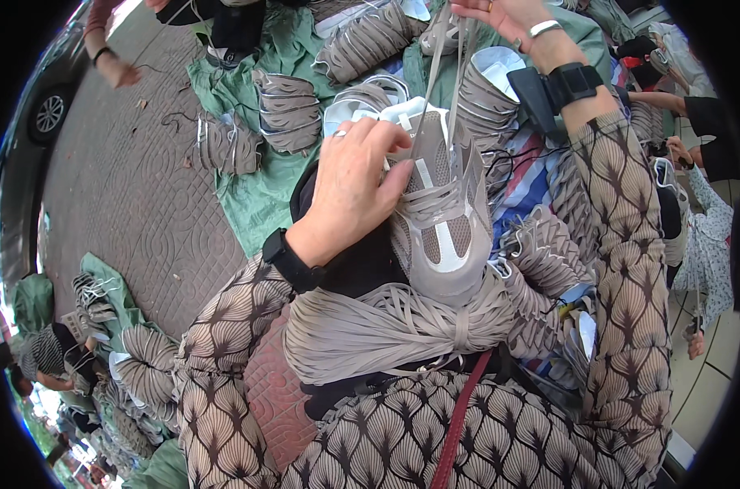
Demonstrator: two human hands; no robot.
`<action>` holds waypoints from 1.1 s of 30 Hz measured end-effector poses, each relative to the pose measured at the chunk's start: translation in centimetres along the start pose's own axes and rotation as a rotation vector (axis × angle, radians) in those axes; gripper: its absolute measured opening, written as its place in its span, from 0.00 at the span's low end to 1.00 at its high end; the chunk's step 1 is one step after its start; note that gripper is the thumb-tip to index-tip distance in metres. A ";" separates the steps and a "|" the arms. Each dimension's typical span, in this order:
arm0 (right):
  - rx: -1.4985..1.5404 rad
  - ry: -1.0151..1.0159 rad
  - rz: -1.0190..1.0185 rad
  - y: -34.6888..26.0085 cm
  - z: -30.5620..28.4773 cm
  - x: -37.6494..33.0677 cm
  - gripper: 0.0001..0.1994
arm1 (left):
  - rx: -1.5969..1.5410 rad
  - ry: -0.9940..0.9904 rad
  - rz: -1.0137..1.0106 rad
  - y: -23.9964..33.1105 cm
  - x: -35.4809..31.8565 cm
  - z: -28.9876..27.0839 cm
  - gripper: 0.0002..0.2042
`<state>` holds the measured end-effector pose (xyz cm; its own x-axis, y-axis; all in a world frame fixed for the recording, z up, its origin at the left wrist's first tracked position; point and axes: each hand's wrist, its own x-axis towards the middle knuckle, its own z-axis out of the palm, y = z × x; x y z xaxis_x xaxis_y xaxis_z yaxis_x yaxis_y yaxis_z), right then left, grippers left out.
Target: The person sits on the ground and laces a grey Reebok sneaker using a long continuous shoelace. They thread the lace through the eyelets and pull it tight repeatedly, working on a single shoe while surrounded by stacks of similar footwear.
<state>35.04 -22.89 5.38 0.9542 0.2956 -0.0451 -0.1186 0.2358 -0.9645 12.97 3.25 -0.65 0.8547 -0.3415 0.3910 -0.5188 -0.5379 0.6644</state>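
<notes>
— What's the biggest thing down there?

— The brick pavement (134,196), with a green tarp (260,196) spread over it. Stacks of grey shoe uppers (288,110) lie in rows on the tarp, and more sit at the lower left edge of the view.

— And in the lap?

— A thick bundle of grey laces (386,326), tied round its middle, lying across the knees just below the shoe.

— Where's the shoe itself?

— The grey and white shoe upper (439,212) is at the centre, toe pointing down toward the bundle, its collar up toward the hands. Laces already cross its front.

— What is the left hand doing?

— The left hand (354,183) is curled over the shoe's left side and collar, fingers bent round the edge, gripping it. It wears a ring, and a black band sits on the wrist.

— And the right?

— The right hand (508,20) is raised well above the shoe, near the top edge of the view. Its fingers are pinched shut on the lace ends (447,69), which run taut and straight down to the shoe's eyelets. A bracelet and a black wrist strap show on that arm.

— Anyone else?

— Another person's hand (117,69) at the upper left, over the pavement, well apart from the shoe.
</notes>
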 end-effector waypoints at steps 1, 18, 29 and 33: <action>-0.013 -0.056 -0.040 0.0 0.6 -0.2 0.13 | -0.019 -0.060 0.005 0.3 0.3 0.4 0.09; -0.196 -0.179 0.046 2.7 5.2 -3.7 0.13 | -0.418 -0.416 -0.391 3.3 -1.0 0.9 0.08; -0.251 -0.292 -0.045 3.0 4.6 -7.9 0.14 | -0.260 -0.048 0.006 5.4 -2.6 3.8 0.11; -0.301 -0.240 -0.232 3.9 4.7 -7.5 0.13 | -0.068 -0.190 0.128 5.3 -3.5 3.3 0.18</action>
<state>26.16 -19.84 3.16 0.8513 0.4814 0.2086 0.2099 0.0518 -0.9764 7.14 -0.89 -0.60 0.7602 -0.5458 0.3524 -0.6149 -0.4296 0.6613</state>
